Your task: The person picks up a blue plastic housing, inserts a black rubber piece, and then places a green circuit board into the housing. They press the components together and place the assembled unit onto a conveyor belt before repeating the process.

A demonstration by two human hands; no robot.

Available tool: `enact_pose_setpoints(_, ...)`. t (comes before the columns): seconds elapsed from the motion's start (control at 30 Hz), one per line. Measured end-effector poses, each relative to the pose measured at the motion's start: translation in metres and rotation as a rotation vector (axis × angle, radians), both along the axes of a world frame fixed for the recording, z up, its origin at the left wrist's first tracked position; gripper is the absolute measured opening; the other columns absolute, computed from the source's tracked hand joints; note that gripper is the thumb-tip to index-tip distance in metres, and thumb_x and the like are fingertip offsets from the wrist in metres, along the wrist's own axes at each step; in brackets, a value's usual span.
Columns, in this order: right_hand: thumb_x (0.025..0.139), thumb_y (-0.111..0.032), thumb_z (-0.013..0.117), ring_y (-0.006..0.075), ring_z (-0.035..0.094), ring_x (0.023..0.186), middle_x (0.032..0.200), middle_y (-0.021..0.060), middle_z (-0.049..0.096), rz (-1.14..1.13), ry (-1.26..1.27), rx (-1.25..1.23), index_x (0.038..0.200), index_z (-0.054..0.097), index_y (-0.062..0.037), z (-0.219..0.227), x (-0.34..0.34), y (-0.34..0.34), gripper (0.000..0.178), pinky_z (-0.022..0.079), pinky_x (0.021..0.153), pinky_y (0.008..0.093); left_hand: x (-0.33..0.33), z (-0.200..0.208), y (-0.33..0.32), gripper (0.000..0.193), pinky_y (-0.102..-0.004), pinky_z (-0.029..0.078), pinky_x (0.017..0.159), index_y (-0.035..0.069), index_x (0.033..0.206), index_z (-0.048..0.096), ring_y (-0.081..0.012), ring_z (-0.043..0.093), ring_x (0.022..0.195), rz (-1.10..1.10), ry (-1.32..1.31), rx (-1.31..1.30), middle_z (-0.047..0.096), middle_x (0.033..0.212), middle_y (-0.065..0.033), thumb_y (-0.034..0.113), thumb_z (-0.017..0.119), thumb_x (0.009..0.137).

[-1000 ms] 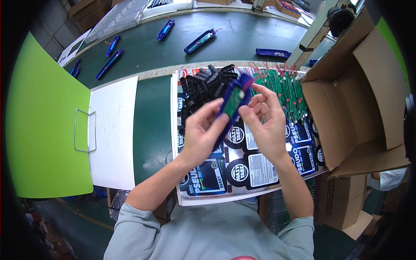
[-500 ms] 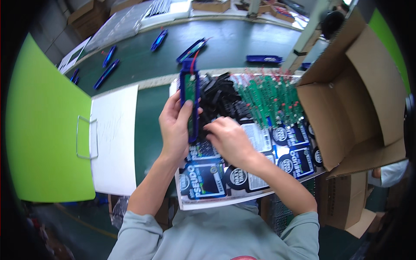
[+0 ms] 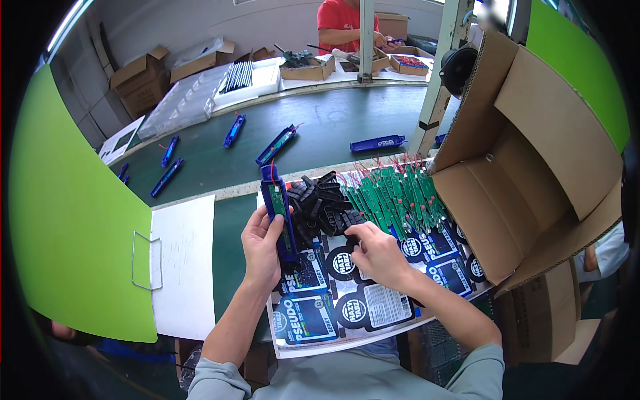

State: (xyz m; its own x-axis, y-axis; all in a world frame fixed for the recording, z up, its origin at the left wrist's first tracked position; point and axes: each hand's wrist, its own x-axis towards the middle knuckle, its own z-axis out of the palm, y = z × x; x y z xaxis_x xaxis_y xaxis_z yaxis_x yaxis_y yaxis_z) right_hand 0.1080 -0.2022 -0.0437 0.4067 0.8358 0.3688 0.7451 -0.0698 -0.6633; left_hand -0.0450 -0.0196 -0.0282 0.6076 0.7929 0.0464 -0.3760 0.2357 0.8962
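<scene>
My left hand (image 3: 261,243) is closed around a long blue plastic housing (image 3: 288,245), its thumb pressed on the green circuit board (image 3: 277,197) lying inside. A red wire shows at the housing's top end. Just right of it lies a heap of black plastic parts (image 3: 327,200). My right hand (image 3: 379,257) is beside the near right edge of that heap, fingers curled in; whether anything small is between them is hidden. Behind it, a bundle of green circuit boards (image 3: 390,197) with red wires rests on the printed sheet (image 3: 310,320) that covers the work board.
Several blue housings (image 3: 277,145) lie on the green conveyor (image 3: 320,110) ahead. An open cardboard box (image 3: 533,180) stands at the right, a green panel (image 3: 80,213) and a white board (image 3: 183,267) at the left. Across the conveyor, a person in a red shirt (image 3: 338,27) works.
The view has tilted up, showing more beyond the conveyor. My right hand has moved right, away from the housing, toward the black parts' right edge. My left hand still holds the housing.
</scene>
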Motion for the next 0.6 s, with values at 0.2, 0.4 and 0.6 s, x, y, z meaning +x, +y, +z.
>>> enact_pose_setpoints(0.2, 0.079, 0.003, 0.066, 0.029, 0.067, 0.074, 0.094, 0.0161, 0.064, -0.031, 0.112, 0.131, 0.109, 0.062, 0.0005, -0.006, 0.008, -0.016, 0.03, 0.054, 0.067, 0.0385, 0.01, 0.022, -0.001, 0.025, -0.026, 0.051, 0.086, 0.003, 0.124, 0.058, -0.0096, 0.062, 0.093, -0.076, 0.091, 0.054, 0.069, 0.114, -0.0072, 0.007, 0.063, 0.099)
enact_pose_setpoints(0.4, 0.076, 0.005, 0.069, 0.0303, 0.069, 0.076, 0.088, 0.0134, 0.068, 0.078, -0.091, 0.272, 0.101, 0.067, -0.0004, -0.015, 0.007, -0.012, 0.026, 0.057, 0.066, 0.0365, 0.07, 0.034, 0.034, 0.03, -0.0261, 0.048, 0.084, 0.001, 0.126, 0.057, -0.0085, 0.059, 0.096, -0.213, 0.251, 0.295, 0.065, 0.109, -0.0029, 0.006, 0.064, 0.097)
enact_pose_setpoints(0.6, 0.074, 0.004, 0.07, 0.0286, 0.068, 0.071, 0.086, 0.0117, 0.067, 0.099, -0.082, 0.284, 0.095, 0.068, -0.0013, -0.015, 0.007, -0.013, 0.022, 0.057, 0.065, 0.0368, 0.197, 0.028, 0.06, 0.033, -0.0259, 0.048, 0.078, 0.003, 0.126, 0.061, -0.009, 0.06, 0.088, -0.283, 0.335, 0.423, 0.067, 0.101, -0.0018, 0.011, 0.068, 0.095)
